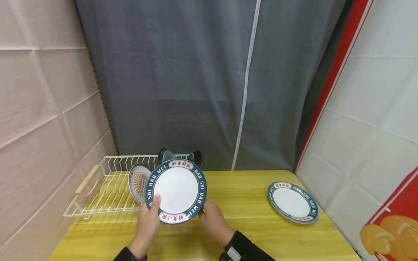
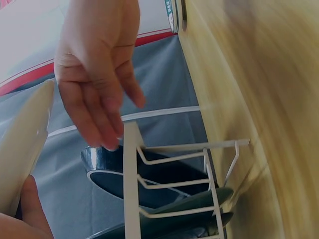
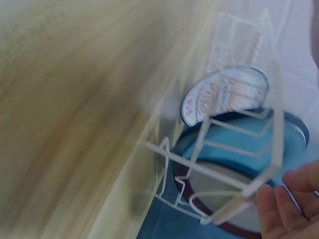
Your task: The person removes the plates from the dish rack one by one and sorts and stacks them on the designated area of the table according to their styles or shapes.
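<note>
My left hand (image 1: 148, 219) pinches a round white plate (image 1: 176, 190) by its lower left rim, thumb on the front face. The plate has a teal border with lettering and red characters, and is tilted up towards me in front of the dish rack (image 1: 107, 195). Beside its lower right edge is my right hand (image 1: 213, 221). In the left wrist view that right hand (image 2: 97, 74) has loosely bent fingers and holds nothing, apart from the plate (image 2: 20, 144). The right wrist view shows its fingertips (image 3: 271, 209) close to the rack's wooden handle.
Inside the white wire rack stand a small plate with an orange fan pattern (image 1: 138, 183) and dark dishes (image 1: 196, 157). Another teal-rimmed plate (image 1: 291, 203) lies at the right of the wooden table (image 1: 248, 217). A grey curtain (image 1: 196, 90) hangs behind.
</note>
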A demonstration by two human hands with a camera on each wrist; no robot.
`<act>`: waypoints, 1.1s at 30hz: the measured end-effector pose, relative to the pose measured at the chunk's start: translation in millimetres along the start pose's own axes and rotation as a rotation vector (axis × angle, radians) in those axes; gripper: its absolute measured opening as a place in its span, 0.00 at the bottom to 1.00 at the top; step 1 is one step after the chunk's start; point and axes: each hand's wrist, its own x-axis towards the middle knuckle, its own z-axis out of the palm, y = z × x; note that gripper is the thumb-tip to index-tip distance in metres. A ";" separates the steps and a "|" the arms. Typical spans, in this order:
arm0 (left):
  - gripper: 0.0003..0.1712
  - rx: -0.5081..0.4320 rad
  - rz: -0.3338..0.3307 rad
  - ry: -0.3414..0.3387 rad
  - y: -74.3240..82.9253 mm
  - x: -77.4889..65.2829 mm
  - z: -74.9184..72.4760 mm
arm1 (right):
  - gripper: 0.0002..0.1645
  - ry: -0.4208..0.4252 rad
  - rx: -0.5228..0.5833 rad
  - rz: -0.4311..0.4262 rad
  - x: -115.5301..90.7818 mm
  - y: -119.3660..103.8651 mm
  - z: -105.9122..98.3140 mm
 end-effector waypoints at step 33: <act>0.29 -0.081 -0.051 -0.131 -15.5 -7.4 31.1 | 0.31 0.240 0.639 0.214 -6.0 -9.2 -26.0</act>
